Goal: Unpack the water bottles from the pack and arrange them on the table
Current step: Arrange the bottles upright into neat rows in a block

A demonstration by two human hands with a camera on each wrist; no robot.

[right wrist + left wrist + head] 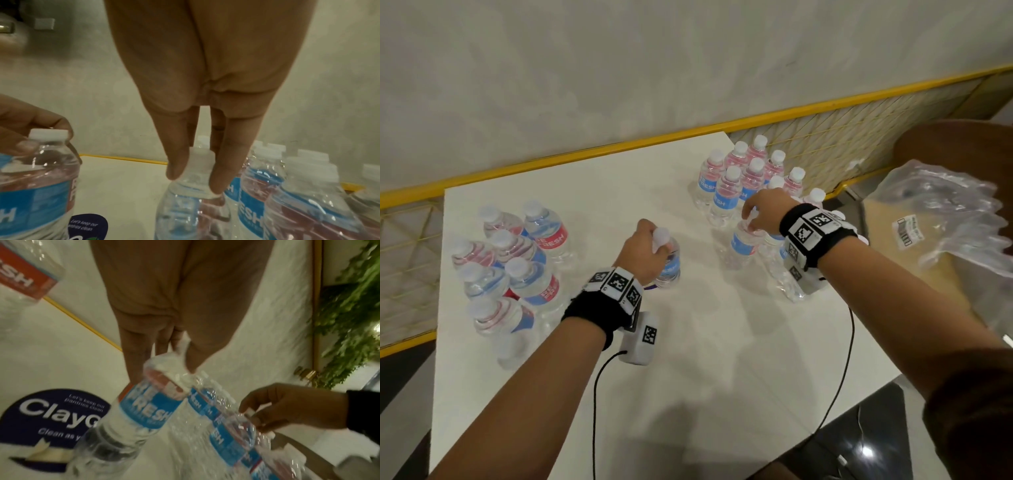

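Here the unpacking stands well advanced. The crumpled clear plastic pack wrap [941,219] lies off the white rectangular desk [688,359] to the right, apparently emptied, though its folds hide the inside. Two clusters of small clear plastic water bottles with white caps and red-and-blue labels stand upright on the desk: the left cluster [513,270] near the left edge, and the right cluster [750,178] toward the far right corner. Between them, the left hand [642,251] holds one clear single bottle [669,262] by its neck and cap, fingers curled round it; whether its base touches the desk cannot be told. The right hand [763,209] pinches the white cap of another clear bottle [743,245] at the near edge of the right cluster, thumb and fingers clamped on either side of the cap, as the right wrist view shows. A dark blue round sticker [55,415] lies on the desk beside the held bottle. By this judgement, removal from the pack is finished or nearly so, and what remains is arrangement: setting these two bottles into place.
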